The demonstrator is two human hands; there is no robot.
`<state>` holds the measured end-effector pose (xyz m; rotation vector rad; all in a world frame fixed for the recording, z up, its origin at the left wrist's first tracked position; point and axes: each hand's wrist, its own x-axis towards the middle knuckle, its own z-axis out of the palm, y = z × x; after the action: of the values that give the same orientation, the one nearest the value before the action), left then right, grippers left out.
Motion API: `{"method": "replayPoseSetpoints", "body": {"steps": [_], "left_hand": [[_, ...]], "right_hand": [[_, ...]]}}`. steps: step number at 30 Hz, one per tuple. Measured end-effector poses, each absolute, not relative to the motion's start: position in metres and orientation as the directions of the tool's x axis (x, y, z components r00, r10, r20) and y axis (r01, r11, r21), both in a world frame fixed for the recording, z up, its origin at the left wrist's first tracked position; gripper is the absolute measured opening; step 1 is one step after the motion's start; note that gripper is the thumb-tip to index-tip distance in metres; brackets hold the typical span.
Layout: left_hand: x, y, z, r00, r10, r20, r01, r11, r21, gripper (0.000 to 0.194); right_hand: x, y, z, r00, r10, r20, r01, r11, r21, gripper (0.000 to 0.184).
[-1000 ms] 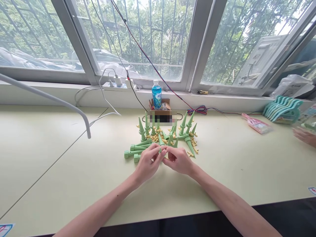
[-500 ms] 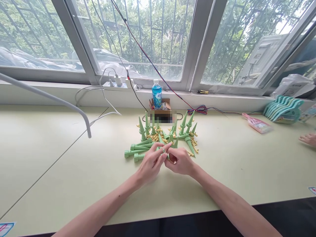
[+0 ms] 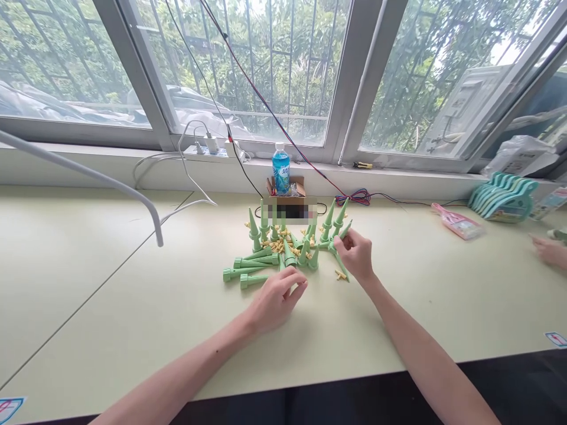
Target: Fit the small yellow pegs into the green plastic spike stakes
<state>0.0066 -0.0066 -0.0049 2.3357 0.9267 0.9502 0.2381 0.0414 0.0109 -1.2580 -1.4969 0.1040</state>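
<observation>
My left hand [image 3: 281,295] is hovering over or resting on the smooth, pale bench [image 3: 155,307], its fingers curling; I cannot tell whether its grip is closing fully. My right hand [image 3: 358,257] is touching a tapering green spike [image 3: 345,229] at the cluster's right side, its hold too hidden to judge. Glossy green cones [image 3: 252,227] are standing around small yellow pegs [image 3: 277,247], while ribbed-capped green stakes [image 3: 248,271] are lying to the left.
</observation>
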Motion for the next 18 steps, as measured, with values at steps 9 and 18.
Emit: {"method": "replayPoseSetpoints", "body": {"steps": [9,18], "left_hand": [[0.009,-0.013,-0.001,0.648,0.662,0.377,0.468,-0.736,0.489,0.029],[0.011,-0.015,-0.002,0.693,0.615,0.378,0.471,-0.782,0.408,0.029]], "right_hand": [[0.238,0.049,-0.002,0.006,0.842,0.540,0.648,0.408,-0.643,0.045],[0.241,0.051,-0.005,-0.049,0.845,0.533,0.694,0.413,-0.590,0.047]]}}
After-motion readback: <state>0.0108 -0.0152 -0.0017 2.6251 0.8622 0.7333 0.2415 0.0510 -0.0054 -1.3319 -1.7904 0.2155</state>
